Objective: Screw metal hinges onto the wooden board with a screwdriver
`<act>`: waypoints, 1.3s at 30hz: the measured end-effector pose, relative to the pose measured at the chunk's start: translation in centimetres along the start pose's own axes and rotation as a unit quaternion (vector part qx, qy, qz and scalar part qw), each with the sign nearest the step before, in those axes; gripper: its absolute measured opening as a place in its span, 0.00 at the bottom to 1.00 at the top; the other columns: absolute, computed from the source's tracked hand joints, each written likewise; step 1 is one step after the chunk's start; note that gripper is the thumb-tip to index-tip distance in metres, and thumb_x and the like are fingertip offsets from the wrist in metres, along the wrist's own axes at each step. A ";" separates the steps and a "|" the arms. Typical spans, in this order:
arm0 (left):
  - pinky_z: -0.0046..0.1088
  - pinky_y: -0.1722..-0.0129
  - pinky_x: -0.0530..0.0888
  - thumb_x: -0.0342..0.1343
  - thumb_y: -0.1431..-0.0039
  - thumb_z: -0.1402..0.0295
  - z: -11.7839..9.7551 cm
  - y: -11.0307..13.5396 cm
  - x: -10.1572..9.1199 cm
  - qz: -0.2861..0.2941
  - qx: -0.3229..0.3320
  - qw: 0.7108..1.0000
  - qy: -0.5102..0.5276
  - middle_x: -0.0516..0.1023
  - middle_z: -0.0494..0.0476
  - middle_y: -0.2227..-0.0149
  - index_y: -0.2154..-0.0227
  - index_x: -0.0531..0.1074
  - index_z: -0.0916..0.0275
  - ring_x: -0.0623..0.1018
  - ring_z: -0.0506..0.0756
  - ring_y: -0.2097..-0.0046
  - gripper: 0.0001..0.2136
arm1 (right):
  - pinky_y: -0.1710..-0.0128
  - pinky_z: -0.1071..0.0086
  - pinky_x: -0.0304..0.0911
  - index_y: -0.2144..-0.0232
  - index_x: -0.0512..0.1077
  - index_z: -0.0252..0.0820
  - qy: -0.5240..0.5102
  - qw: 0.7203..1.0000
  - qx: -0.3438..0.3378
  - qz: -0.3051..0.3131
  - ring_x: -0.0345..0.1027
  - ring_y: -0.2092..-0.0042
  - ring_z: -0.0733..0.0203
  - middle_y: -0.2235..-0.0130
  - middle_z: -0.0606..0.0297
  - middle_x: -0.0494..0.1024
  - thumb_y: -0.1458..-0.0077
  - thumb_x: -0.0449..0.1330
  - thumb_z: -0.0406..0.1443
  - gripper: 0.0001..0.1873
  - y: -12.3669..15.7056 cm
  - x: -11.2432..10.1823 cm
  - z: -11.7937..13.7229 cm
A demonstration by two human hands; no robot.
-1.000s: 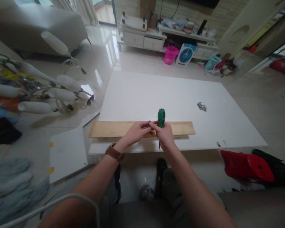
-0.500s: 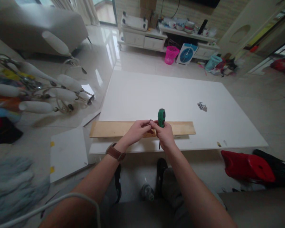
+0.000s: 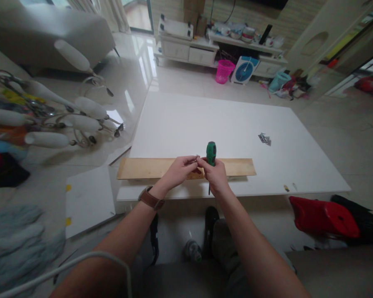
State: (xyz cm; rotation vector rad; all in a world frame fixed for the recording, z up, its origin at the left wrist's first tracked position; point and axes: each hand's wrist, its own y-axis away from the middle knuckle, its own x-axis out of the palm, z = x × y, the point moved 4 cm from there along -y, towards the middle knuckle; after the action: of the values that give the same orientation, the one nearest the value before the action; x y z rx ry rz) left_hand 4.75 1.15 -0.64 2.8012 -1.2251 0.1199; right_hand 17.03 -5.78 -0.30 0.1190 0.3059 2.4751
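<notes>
Head view, green-handled screwdriver (image 3: 211,150) gripped in right hand (image 3: 216,174), left hand (image 3: 184,168) pinching tiny object (image 3: 198,157), plank (image 3: 146,168) near white board (image 3: 205,124) edge, room beyond

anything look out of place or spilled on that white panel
Nothing looks clearly spilled. The one oddity is a small yellowish-and-dark piece by the near edge of the white panel; it lies well apart from the pile of small parts, so it looks stray. It's too small to identify.
</notes>
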 end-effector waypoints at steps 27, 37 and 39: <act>0.41 0.51 0.82 0.67 0.40 0.55 0.3 0.1 -0.2 -0.035 -0.023 0.999 0.021 0.87 0.65 0.58 0.52 0.80 0.67 0.86 0.60 0.56 0.21 | 0.64 0.66 0.63 0.72 0.81 0.38 -0.005 1.000 0.009 -0.010 0.68 0.70 0.62 0.76 0.67 0.78 0.61 0.74 0.45 0.17 0.1 -0.1 0.0; 0.39 0.50 0.81 0.67 0.42 0.53 0.6 0.0 -0.3 -0.026 -0.022 0.999 0.016 0.87 0.65 0.56 0.52 0.80 0.68 0.85 0.60 0.55 0.23 | 0.58 0.63 0.66 0.74 0.82 0.39 0.044 0.998 -0.032 -0.022 0.73 0.66 0.57 0.73 0.64 0.82 0.59 0.71 0.42 0.12 0.0 -0.2 0.3; 0.37 0.51 0.80 0.66 0.41 0.53 0.6 0.0 -0.2 -0.023 -0.022 0.999 0.016 0.87 0.64 0.57 0.52 0.80 0.68 0.85 0.59 0.56 0.23 | 0.58 0.63 0.66 0.73 0.82 0.39 0.051 0.998 -0.036 -0.023 0.73 0.66 0.57 0.73 0.64 0.82 0.58 0.71 0.43 0.12 0.1 -0.3 0.4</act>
State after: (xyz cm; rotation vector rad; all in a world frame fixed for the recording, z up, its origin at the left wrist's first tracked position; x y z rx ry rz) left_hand 4.61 1.26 -1.22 2.7774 -1.1416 0.1326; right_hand 17.29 -5.92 0.08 -0.0437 0.2602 2.4472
